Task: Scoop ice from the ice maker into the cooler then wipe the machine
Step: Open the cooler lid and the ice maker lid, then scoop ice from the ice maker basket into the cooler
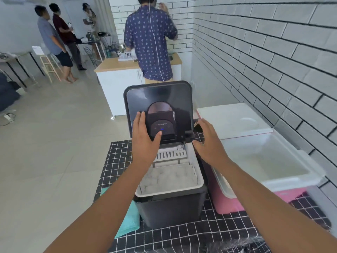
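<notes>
Ice maker (169, 198) lid (158, 99) stands raised; left hand (145, 139) and right hand (209, 143) spread, empty.

Ice maker (169, 179) lid raised, ice inside, open cooler (264, 161) beside, both hands spread

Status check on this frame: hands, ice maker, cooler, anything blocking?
Left hand open, flat on raised lid. Right hand open, empty, beside machine. Ice maker open, ice in basket. Cooler open, looks empty. No scoop seen; nothing blocking.
</notes>
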`<act>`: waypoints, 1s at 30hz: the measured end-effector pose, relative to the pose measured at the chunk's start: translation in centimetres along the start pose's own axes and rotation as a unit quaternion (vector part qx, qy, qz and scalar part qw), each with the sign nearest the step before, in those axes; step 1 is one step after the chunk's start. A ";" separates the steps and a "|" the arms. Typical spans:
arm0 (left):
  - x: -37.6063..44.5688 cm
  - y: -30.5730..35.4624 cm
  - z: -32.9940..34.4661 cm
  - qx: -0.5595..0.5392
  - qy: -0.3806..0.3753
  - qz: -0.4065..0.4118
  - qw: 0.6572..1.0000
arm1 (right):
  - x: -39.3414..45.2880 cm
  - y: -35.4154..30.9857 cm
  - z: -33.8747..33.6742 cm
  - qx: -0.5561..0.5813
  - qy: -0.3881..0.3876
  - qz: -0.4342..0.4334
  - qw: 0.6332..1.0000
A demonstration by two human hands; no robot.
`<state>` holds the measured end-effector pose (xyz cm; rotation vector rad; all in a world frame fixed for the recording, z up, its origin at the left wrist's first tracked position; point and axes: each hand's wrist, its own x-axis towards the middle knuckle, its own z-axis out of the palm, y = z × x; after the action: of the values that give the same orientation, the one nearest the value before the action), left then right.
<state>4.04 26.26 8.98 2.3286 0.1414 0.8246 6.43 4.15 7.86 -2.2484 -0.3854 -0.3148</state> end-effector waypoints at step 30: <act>-10.4 13.3 20.5 0.019 -0.275 -0.119 0.954 | 0.5 26.4 -10.3 -0.152 -0.340 0.195 0.907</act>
<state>6.44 1.47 -0.28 2.4234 0.1889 0.0408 15.71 -20.08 -3.55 -2.6273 -0.2335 0.6853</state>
